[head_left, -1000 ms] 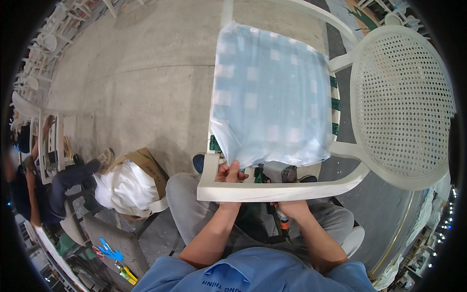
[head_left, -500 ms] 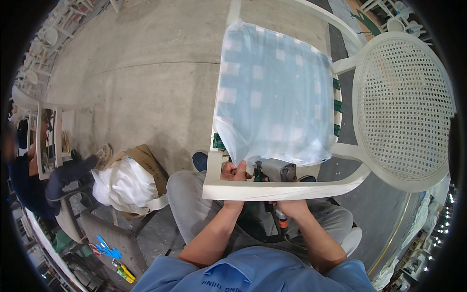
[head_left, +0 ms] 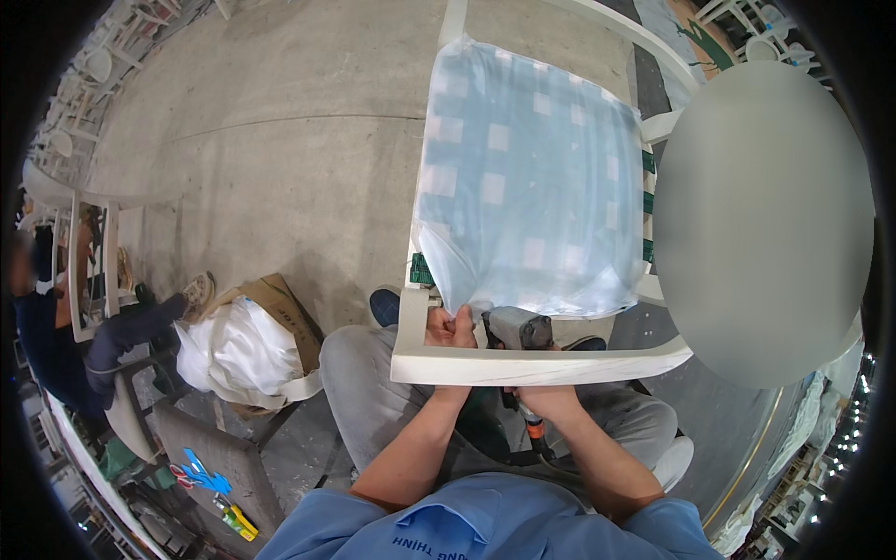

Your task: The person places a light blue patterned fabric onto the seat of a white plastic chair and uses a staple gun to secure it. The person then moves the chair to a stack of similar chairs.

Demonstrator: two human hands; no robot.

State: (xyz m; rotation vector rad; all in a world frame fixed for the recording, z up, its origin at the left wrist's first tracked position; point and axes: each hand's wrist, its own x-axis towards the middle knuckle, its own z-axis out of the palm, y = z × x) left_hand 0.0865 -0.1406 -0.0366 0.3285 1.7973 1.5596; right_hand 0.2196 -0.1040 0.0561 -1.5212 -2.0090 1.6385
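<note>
A white chair frame [head_left: 551, 368] lies across my lap, its arm rail passing over both my wrists. Pale blue and white checked fabric [head_left: 532, 187] covers the seat, with green webbing [head_left: 648, 203] showing along its edges. At the seat's near left corner, my left hand [head_left: 451, 329] is closed on the gathered fabric edge. My right hand [head_left: 551, 401], partly hidden behind the rail, is wrapped round a grey air staple gun [head_left: 521, 329]. The tool's head points toward the left hand, close to the fabric edge; whether its nose touches the frame cannot be seen.
A grey oval blur covers the chair's backrest. To the left stand a brown bag [head_left: 303, 322] stuffed with white material and a stool [head_left: 219, 457] bearing scissors [head_left: 182, 476] and a yellow cutter [head_left: 241, 521]. Another person sits at far left beside a white chair frame [head_left: 75, 271].
The staple gun and my right hand have shifted slightly left, closer to my left hand. My left hand keeps its grip on the fabric corner.
</note>
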